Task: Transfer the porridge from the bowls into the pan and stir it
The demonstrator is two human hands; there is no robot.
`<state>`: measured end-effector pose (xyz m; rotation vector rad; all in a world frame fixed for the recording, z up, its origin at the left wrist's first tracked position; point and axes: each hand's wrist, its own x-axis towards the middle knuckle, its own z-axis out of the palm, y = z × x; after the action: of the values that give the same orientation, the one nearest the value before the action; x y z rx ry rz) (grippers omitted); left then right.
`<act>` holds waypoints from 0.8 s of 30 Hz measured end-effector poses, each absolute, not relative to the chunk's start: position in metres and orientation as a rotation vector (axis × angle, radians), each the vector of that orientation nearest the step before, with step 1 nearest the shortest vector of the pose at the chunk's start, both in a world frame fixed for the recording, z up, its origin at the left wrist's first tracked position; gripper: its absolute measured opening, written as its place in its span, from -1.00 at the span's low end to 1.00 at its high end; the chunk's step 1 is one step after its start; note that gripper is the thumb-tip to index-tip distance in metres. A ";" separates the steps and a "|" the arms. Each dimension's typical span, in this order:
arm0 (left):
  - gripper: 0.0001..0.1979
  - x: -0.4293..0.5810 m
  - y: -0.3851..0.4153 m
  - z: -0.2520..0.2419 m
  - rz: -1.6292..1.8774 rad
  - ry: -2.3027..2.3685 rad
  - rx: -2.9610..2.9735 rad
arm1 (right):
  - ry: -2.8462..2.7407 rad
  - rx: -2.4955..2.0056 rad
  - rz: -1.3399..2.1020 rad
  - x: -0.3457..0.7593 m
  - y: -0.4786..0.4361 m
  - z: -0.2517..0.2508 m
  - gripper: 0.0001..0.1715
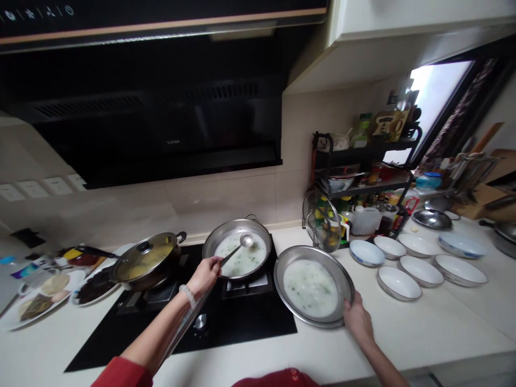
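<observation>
My left hand is closed round the long handle of a metal ladle, whose bowl hangs just above the pale porridge in a steel pot on the right burner. My right hand grips the near right rim of a wide steel basin, which is tilted toward the pot on the counter and holds more of the same white porridge. A white bead bracelet sits on my left wrist.
A lidded pan stands on the left burner of the black hob. Plates of food lie at the left. Several empty white bowls sit to the right, below a spice rack. The range hood hangs overhead.
</observation>
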<state>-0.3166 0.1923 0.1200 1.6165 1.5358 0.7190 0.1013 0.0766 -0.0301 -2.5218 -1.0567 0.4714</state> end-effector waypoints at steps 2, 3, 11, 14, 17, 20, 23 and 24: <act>-0.72 -0.332 0.197 0.114 0.645 1.675 1.767 | -1.053 -2.525 0.468 0.101 0.077 -0.030 -0.34; -0.71 -0.337 0.199 0.112 0.593 1.738 1.829 | -1.055 -2.528 0.466 0.101 0.077 -0.029 -0.34; -0.71 -0.343 0.203 0.104 0.340 1.874 2.084 | -1.084 -2.537 0.466 0.100 0.077 -0.026 -0.35; -0.78 -0.339 0.204 0.101 0.416 1.840 1.911 | -1.088 -2.548 0.459 0.101 0.077 -0.028 -0.36; -0.87 -0.337 0.205 0.099 0.537 1.751 1.478 | -1.097 -2.545 0.449 0.102 0.076 -0.031 -0.36; -0.86 -0.337 0.207 0.102 0.627 1.560 1.153 | -1.099 -2.542 0.449 0.103 0.076 -0.033 -0.37; -0.83 -0.338 0.209 0.108 0.675 1.432 1.003 | -1.093 -2.536 0.460 0.103 0.076 -0.034 -0.36; -0.83 -0.339 0.209 0.110 0.686 1.414 0.973 | -1.092 -2.534 0.462 0.103 0.076 -0.034 -0.36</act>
<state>-0.3387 0.2094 0.1105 0.9734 1.4137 0.6863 0.1035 0.0757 -0.0336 -2.5344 -1.0922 0.4625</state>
